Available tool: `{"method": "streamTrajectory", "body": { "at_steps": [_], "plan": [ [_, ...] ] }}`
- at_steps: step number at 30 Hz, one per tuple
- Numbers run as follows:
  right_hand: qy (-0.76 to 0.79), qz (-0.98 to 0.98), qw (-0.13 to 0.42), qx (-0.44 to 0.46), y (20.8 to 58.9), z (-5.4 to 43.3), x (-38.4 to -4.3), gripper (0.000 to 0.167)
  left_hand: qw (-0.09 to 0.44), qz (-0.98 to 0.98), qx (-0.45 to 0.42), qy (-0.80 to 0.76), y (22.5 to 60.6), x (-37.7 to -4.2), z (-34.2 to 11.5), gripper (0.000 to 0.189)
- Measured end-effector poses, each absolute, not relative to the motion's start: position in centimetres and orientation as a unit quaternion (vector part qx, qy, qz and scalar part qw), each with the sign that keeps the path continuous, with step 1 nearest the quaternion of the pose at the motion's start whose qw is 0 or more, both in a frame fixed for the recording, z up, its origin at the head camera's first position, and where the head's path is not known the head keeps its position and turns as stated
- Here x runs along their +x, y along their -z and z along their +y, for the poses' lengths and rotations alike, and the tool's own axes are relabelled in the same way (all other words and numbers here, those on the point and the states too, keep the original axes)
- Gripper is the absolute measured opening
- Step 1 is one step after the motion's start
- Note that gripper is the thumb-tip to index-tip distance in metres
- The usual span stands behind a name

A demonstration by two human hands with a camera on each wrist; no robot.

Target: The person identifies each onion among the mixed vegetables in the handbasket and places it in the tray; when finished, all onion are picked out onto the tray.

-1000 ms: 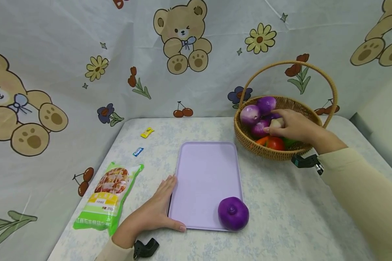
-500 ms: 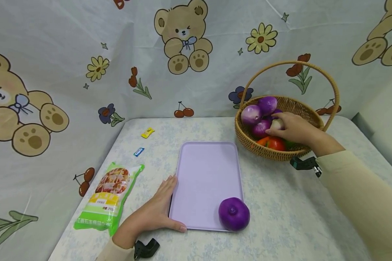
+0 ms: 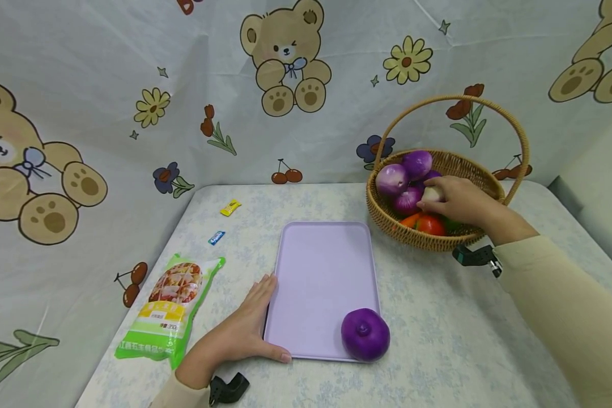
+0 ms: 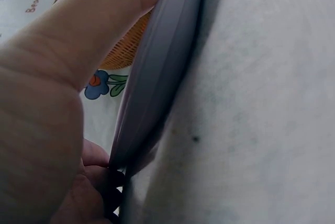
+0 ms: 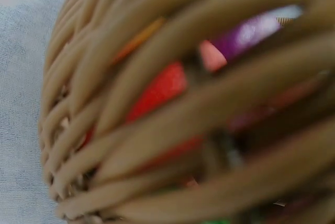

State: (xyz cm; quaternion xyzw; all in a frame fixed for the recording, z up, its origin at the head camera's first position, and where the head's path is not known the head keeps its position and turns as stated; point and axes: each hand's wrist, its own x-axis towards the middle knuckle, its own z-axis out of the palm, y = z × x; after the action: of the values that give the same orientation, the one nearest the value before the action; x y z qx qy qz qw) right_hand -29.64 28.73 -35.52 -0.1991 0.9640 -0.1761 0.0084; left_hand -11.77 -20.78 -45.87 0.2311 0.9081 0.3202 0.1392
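Note:
My left hand (image 3: 239, 331) rests at the near left corner of a lilac tray (image 3: 318, 266), fingers along its left side and thumb at its front edge. A round purple onion (image 3: 365, 335) sits at the tray's near right corner. My right hand (image 3: 461, 199) reaches into a wicker basket (image 3: 428, 241) and grips a pale, rounded thing (image 3: 432, 194), whose kind is mostly hidden by the fingers. Beside it lie several purple onions (image 3: 391, 179), a tomato (image 3: 431, 224) and something orange (image 3: 411, 220). In the right wrist view, the basket's weave (image 5: 172, 93) blocks sight of the hand.
A green and white food bag (image 3: 168, 309) lies left of the tray. Behind it are a small blue wrapped candy (image 3: 216, 237) and a yellow one (image 3: 230, 207). The basket's tall handle (image 3: 451, 97) arches above the right hand. A bear-print cloth (image 3: 296, 141) hangs behind the table.
My right hand has shifted slightly within the basket, its thumb drawing in around the pale thing. My left hand, the tray and the onion on it stay where they were.

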Motion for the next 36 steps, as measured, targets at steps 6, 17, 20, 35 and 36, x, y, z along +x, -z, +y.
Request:
{"method": "streamTrajectory", "body": {
  "at_steps": [6, 17, 20, 35, 36],
  "plan": [
    [0.189, 0.963, 0.009, -0.19, 35.0, 28.5, -29.4, 0.063, 0.138, 0.908, 0.233, -0.321, 45.9, -11.7, -20.8, 0.153],
    [0.209, 0.955, -0.024, -0.207, 32.6, 26.7, -27.6, 0.063, 0.142, 0.909, 0.229, -0.317, 45.7, -11.7, -20.8, 0.154],
    [0.225, 0.95, -0.027, -0.213, 31.8, 25.4, -26.8, 0.062, 0.143, 0.91, 0.229, -0.316, 45.7, -11.7, -20.8, 0.154],
    [0.27, 0.895, -0.109, -0.338, 31.0, 18.8, -22.4, 0.053, 0.146, 0.908, 0.229, -0.32, 45.7, -11.7, -20.7, 0.154],
    [0.272, 0.89, -0.113, -0.348, 31.3, 18.3, -22.1, 0.053, 0.145, 0.908, 0.229, -0.32, 45.7, -11.8, -20.7, 0.154]
  ]
}}
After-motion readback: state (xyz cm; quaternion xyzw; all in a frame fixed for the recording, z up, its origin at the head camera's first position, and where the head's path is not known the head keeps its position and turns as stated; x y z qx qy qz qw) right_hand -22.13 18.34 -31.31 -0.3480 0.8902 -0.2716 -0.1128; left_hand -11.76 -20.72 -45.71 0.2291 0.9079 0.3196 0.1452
